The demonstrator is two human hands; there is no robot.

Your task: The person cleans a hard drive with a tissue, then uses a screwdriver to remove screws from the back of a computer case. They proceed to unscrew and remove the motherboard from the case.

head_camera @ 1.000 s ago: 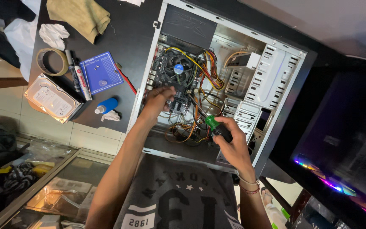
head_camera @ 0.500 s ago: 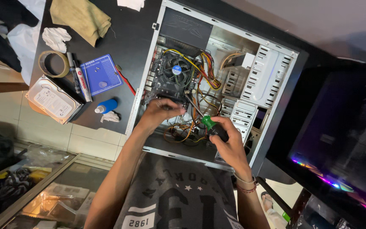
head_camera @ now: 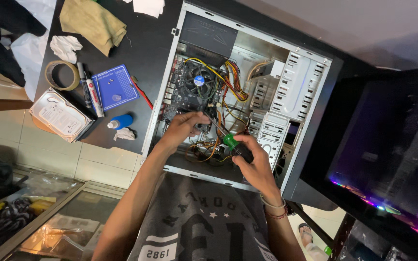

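- Head view: our right hand (head_camera: 253, 162) is wrapped tight round the green-and-black handle of a screwdriver (head_camera: 229, 142), whose shaft slants up and left into the open computer case (head_camera: 310, 121) lying on its side on the dark table (head_camera: 151, 53).
- Our left hand (head_camera: 182, 128) sits curled inside the case, near its lower left edge, with the fingers bent down onto the motherboard (head_camera: 180, 96) right at the tool's tip; whether they pinch a screw or only steady the tip we cannot tell, as the fingers hide it.
- We judge a slip the main risk: if the tip jumps its seat, it could score the board or jab our left fingers, which lie just beside it.
- The yellow and orange cables (head_camera: 214, 150) bunch between our two hands; the shaft could snag them and tug a connector loose.
- A small screw, if one is freed here, could drop among those cables and be hard to find.
- The cooler fan (head_camera: 198, 79) stands above our left hand, near enough that a sudden lurch could knock it.
- On the table, near its lower left corner, a bare hard drive (head_camera: 60, 114) overhangs the edge; a bump to the table could send it off.
- A tape roll (head_camera: 61, 75), two markers (head_camera: 89, 92), a blue mat (head_camera: 114, 87) and a small blue bottle (head_camera: 121, 121) lie well apart from our hands, left of the case.
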